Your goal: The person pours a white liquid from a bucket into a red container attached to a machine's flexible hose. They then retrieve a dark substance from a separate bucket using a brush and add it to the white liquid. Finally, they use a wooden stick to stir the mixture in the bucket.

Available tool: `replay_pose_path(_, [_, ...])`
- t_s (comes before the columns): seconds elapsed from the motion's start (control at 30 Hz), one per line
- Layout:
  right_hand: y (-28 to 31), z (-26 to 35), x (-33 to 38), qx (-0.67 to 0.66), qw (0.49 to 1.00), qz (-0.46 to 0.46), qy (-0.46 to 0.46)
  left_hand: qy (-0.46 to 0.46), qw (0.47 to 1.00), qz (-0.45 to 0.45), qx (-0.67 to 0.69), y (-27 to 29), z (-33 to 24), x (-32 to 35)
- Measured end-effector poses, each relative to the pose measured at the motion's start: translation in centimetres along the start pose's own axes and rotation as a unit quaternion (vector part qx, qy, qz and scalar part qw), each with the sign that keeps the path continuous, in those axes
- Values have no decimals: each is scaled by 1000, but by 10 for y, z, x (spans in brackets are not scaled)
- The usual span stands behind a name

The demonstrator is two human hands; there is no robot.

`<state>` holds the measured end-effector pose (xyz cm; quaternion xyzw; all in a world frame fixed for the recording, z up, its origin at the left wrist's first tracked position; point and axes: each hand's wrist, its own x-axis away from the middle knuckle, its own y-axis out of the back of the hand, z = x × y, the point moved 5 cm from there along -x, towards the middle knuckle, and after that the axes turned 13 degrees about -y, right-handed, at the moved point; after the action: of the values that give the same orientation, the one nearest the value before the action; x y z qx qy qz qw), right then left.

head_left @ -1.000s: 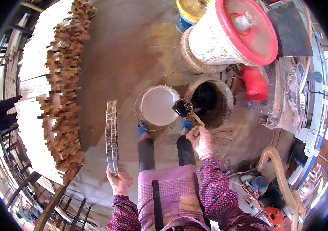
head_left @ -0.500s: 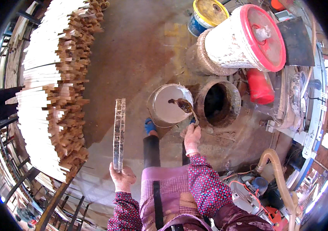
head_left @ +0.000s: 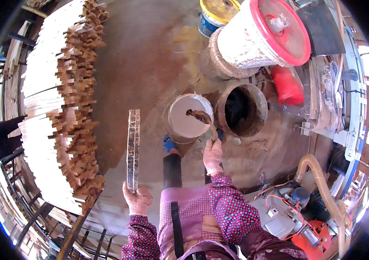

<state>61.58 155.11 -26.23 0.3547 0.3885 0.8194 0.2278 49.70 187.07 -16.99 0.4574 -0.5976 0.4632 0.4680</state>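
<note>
My gloved left hand (head_left: 137, 199) is closed round the lower end of a long, narrow, crusted frame (head_left: 133, 143), held upright with two pale rails and dark patches between them. In my gloved right hand (head_left: 213, 157) is the curved handle of a dirty brown ladle-like scoop (head_left: 201, 116). Its head hangs over a round bucket (head_left: 168, 116) of whitish liquid; whether it touches the surface I cannot tell. Just right of that bucket stands a crusted open drum (head_left: 260, 113), dark inside.
A tall stack of wooden strips (head_left: 41, 130) lines the left side. At the upper right are a white bucket with a red-rimmed lid (head_left: 243, 39), a yellow-lidded blue pail (head_left: 210, 24) and a red container (head_left: 287, 84). A ribbed hose (head_left: 323, 186) curves over machinery at lower right.
The scoop's head has turned and now shows a narrower side. My right hand has shifted slightly left and down, while the left keeps its hold. The whole view has turned a little.
</note>
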Motion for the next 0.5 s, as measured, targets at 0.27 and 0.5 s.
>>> replay_pose_path(0.27, [18, 28, 6, -18, 1000, 19, -3, -50, 996, -67, -21, -14, 9, -9])
replay_pose_path(0.5, [10, 19, 2, 38, 999, 24, -2, -41, 996, -38, -73, -34, 21, -2])
